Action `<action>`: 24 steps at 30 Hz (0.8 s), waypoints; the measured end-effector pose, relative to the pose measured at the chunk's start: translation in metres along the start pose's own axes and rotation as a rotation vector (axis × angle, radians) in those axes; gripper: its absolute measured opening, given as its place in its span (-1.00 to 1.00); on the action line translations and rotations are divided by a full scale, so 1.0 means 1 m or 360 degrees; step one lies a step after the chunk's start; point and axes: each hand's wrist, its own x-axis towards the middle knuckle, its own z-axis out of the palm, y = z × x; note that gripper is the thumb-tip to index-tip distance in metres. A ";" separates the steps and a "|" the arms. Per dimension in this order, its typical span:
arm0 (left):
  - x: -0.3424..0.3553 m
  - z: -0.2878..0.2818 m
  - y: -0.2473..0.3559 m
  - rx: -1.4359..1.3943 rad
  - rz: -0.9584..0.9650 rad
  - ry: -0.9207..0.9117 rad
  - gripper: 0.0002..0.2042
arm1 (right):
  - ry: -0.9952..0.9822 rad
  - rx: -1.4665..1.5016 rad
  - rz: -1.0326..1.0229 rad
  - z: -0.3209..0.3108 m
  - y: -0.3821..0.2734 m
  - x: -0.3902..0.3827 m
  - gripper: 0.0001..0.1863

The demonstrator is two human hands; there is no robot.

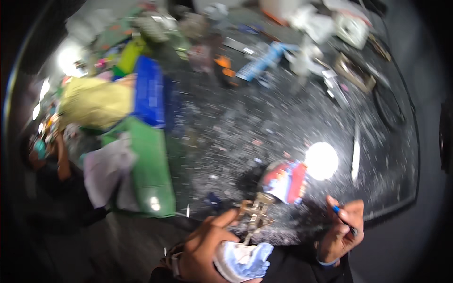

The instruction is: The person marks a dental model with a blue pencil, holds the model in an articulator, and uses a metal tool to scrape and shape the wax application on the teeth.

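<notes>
At the near edge of the dark table, my left hand (pixel 203 245) is closed around a blue-and-white dental plaster cast (pixel 243 262). The cast is joined to a brass-coloured hinged articulator (pixel 259 207). On the articulator's far end sits a second cast with red and pink wax (pixel 287 179), resting over the tabletop. To the right, my right hand (pixel 344 228) pinches a slim dark pen-like tool with a blue end (pixel 346 220), held apart from the casts. The picture is smeared by motion, so fine detail on the casts is lost.
White debris is scattered over the black table (pixel 226 127). Green (pixel 151 170), blue (pixel 150 92) and yellow (pixel 96 101) packages stand at left, near another person (pixel 52 162). A white knife-like tool (pixel 356 155) lies right. Tools and crumpled tissue (pixel 311 23) crowd the far side.
</notes>
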 end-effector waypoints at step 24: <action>-0.029 0.072 -0.040 0.0481 0.1035 0.0407 -0.49 | -0.0706 -0.0343 -0.0395 0.001 -0.002 0.008 -0.11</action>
